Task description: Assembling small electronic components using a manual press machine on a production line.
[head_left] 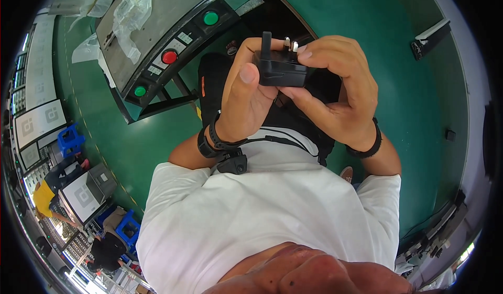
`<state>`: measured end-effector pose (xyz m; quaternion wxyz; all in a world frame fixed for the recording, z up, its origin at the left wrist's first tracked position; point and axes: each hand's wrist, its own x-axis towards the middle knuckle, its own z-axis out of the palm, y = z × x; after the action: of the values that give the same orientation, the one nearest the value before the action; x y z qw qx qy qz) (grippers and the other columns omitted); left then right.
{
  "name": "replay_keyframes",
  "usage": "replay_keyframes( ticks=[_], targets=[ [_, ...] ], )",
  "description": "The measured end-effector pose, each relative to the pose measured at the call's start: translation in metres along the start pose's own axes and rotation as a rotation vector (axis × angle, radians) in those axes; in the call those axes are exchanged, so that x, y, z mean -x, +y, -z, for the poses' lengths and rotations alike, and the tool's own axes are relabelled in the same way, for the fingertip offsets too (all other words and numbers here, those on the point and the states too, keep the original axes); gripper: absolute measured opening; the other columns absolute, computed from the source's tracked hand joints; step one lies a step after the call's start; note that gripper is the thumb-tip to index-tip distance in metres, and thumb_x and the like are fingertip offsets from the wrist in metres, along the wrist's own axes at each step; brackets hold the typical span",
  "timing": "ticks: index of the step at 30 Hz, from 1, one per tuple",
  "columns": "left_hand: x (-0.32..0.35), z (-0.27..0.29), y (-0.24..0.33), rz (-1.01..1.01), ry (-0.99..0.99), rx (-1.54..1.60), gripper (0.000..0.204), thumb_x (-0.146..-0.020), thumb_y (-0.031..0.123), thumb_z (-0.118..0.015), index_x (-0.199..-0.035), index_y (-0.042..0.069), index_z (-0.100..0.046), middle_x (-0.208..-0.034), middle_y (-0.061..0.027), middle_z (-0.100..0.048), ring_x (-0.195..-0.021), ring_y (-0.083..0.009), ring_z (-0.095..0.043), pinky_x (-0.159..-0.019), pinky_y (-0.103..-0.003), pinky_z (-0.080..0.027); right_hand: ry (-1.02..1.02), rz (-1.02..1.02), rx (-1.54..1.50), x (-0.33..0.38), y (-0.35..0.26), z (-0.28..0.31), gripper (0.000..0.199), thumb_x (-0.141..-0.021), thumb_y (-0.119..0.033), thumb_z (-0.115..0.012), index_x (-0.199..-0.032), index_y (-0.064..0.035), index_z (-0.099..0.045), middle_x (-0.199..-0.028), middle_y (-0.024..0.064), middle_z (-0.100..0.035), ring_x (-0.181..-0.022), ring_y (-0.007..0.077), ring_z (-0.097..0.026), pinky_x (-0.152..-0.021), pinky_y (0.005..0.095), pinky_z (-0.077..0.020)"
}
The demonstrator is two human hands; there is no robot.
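Observation:
A black plug adapter (283, 75) with three prongs is held up between my hands, its prongs pointing away from me. One prong is black; the other two are metal. My left hand (243, 92) is closed round the adapter's left side, with the thumb against its edge. My right hand (343, 87) pinches the right side, one fingertip beside the metal prongs and the thumb under the near edge. Black bands circle both wrists, and a small black camera (233, 163) sits by the left one.
A machine table (152, 11) stands at the far left, with green buttons (211, 18), a red button (169, 56) and crumpled clear plastic (131, 19) on it. Blue stools (69, 140), workbenches and other people (107, 252) are farther left. A grey wall (461, 84) runs along the right.

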<state>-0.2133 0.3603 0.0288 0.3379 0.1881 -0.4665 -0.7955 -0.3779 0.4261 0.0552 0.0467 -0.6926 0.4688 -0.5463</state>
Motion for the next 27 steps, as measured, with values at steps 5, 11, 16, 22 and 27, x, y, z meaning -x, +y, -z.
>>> replay_keyframes(
  ticks=[5,11,16,22,27],
  targets=[
    [-0.0003,-0.0010,-0.0010,-0.025,0.007,-0.010,0.077,-0.093,0.066,-0.039,-0.130,-0.002,-0.039,-0.114,-0.0171,-0.054,-0.092,-0.0251,-0.059,-0.079,-0.038,-0.050,0.010,0.011,0.008,-0.0004,0.0009,-0.0013,0.048,-0.065,-0.004,-0.087,-0.106,-0.0024,-0.062,-0.101,0.0117,-0.067,-0.095,0.0280,-0.063,-0.082,0.0356,-0.0492],
    [0.0007,-0.0002,-0.0008,-0.023,0.007,-0.024,0.077,-0.092,0.066,-0.042,-0.129,-0.001,-0.040,-0.118,-0.0158,-0.052,-0.092,-0.0261,-0.059,-0.079,-0.039,-0.051,0.016,0.037,0.020,-0.0003,0.0012,-0.0013,0.047,-0.064,-0.004,-0.086,-0.105,-0.0021,-0.064,-0.101,0.0112,-0.067,-0.093,0.0284,-0.064,-0.080,0.0355,-0.0491],
    [0.0018,-0.0006,-0.0014,-0.031,0.019,-0.011,0.076,-0.092,0.065,-0.044,-0.129,-0.002,-0.040,-0.118,-0.0156,-0.052,-0.094,-0.0263,-0.060,-0.082,-0.039,-0.051,-0.008,0.083,0.042,-0.0018,0.0011,0.0014,0.042,-0.066,-0.007,-0.087,-0.102,-0.0018,-0.065,-0.099,0.0099,-0.068,-0.091,0.0293,-0.065,-0.078,0.0363,-0.0510],
    [0.0010,0.0043,-0.0039,-0.041,-0.078,0.230,0.061,-0.095,0.046,-0.057,-0.129,-0.001,-0.040,-0.123,-0.0172,-0.055,-0.112,-0.0204,-0.059,-0.098,-0.036,-0.048,0.004,0.099,0.052,-0.0017,0.0023,0.0011,0.041,-0.066,-0.007,-0.086,-0.101,-0.0013,-0.066,-0.099,0.0098,-0.068,-0.090,0.0295,-0.065,-0.078,0.0359,-0.0515],
    [0.0004,0.0049,-0.0066,-0.013,-0.076,0.239,0.057,-0.101,0.048,-0.041,-0.130,-0.001,-0.044,-0.116,-0.0172,-0.060,-0.108,-0.0212,-0.061,-0.094,-0.036,-0.050,0.004,0.001,0.066,-0.0008,0.0006,-0.0012,0.042,-0.067,-0.009,-0.086,-0.103,-0.0009,-0.066,-0.102,0.0113,-0.068,-0.094,0.0295,-0.065,-0.080,0.0360,-0.0511]
  ],
)
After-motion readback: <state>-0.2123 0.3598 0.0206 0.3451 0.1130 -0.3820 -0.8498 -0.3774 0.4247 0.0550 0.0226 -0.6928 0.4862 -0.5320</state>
